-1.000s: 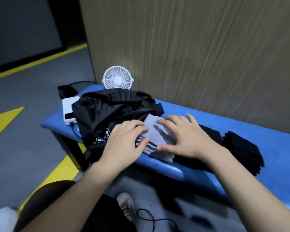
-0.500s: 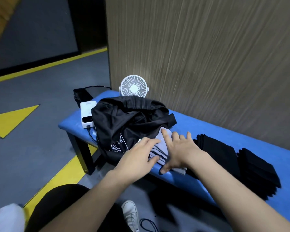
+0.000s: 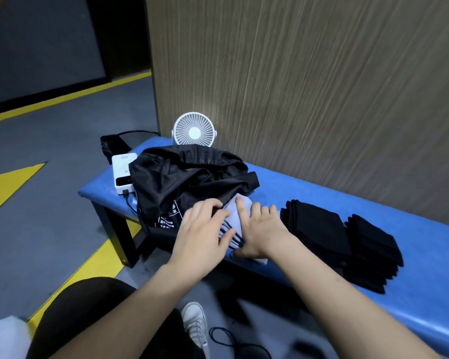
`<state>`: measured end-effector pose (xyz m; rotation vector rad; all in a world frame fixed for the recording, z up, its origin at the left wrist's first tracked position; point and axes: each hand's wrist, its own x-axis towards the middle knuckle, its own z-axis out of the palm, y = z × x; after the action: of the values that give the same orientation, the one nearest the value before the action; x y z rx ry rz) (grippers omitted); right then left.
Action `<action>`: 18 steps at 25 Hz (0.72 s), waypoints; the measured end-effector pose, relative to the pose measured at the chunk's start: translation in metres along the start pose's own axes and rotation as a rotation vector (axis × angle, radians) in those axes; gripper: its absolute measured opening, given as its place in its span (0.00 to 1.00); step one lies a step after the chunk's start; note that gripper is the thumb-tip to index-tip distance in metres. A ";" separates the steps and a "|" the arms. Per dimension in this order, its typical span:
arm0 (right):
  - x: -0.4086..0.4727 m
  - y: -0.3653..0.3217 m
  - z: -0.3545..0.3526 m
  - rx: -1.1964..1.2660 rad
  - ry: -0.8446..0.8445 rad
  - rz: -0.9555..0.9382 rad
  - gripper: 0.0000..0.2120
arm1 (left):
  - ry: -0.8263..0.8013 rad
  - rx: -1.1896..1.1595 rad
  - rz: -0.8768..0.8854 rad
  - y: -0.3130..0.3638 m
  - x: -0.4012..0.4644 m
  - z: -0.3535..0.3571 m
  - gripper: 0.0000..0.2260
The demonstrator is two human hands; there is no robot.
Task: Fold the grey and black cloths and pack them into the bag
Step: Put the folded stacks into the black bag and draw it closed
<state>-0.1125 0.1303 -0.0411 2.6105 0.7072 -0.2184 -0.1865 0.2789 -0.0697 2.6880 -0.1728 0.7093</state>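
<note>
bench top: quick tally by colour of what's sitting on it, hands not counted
Black: 3 - the bag and two stacks of folded black cloths
Grey: 1 - the folded grey cloth under both hands
White: 2 - the fan and the power bank
Total: 6

Both hands, the left hand (image 3: 202,229) and right hand (image 3: 261,229), press flat on a folded grey cloth (image 3: 235,216) at the black bag (image 3: 182,182) mouth on the blue desk (image 3: 322,198); folded black cloths (image 3: 347,237) lie just beside.
</note>
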 end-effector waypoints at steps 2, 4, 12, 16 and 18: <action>-0.006 -0.003 0.003 0.007 0.036 0.009 0.57 | 0.010 -0.136 -0.103 0.016 -0.019 -0.001 0.09; -0.011 -0.005 0.007 0.048 0.076 0.018 0.56 | -0.120 -0.390 -0.393 0.026 -0.037 0.003 0.07; -0.026 -0.015 0.008 0.124 0.157 0.025 0.54 | -0.513 -1.179 -1.053 0.031 -0.029 -0.004 0.24; -0.045 -0.034 0.013 0.175 0.245 0.028 0.54 | -0.505 -1.347 -1.103 0.035 -0.028 -0.003 0.29; -0.052 -0.038 0.014 0.204 0.247 0.037 0.55 | -0.460 -1.400 -1.104 0.039 -0.028 -0.006 0.23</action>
<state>-0.1773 0.1304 -0.0542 2.8751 0.7520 0.0478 -0.2218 0.2458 -0.0672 1.1766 0.4941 -0.3420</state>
